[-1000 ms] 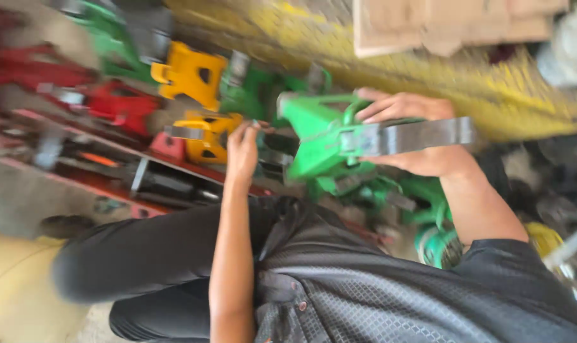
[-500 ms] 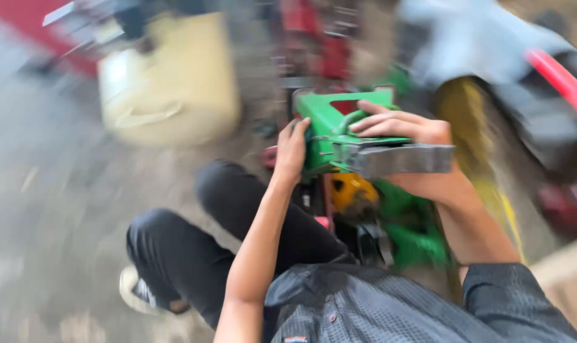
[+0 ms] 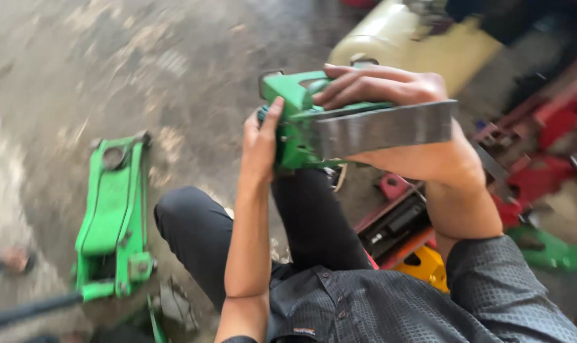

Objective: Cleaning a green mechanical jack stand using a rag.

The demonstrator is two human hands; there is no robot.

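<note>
I hold a green metal jack part (image 3: 295, 136) with a bare grey steel plate (image 3: 383, 129) up in front of my chest, above my bent knees in dark trousers. My left hand (image 3: 261, 143) grips its left end, thumb on top. My right hand (image 3: 396, 121) wraps over the top and around the steel plate from the right. The part hangs clear of the floor.
A green floor jack (image 3: 114, 216) lies on the concrete at the left, a dark bar (image 3: 28, 311) beside it. A cream gas cylinder (image 3: 422, 47) lies at the top right. Red (image 3: 542, 159), yellow (image 3: 425, 267) and green (image 3: 552, 251) jack parts pile at the right.
The view has swung round from the pile of jacks to the open floor. Both hands keep hold of the green part, now lifted over my knees.
</note>
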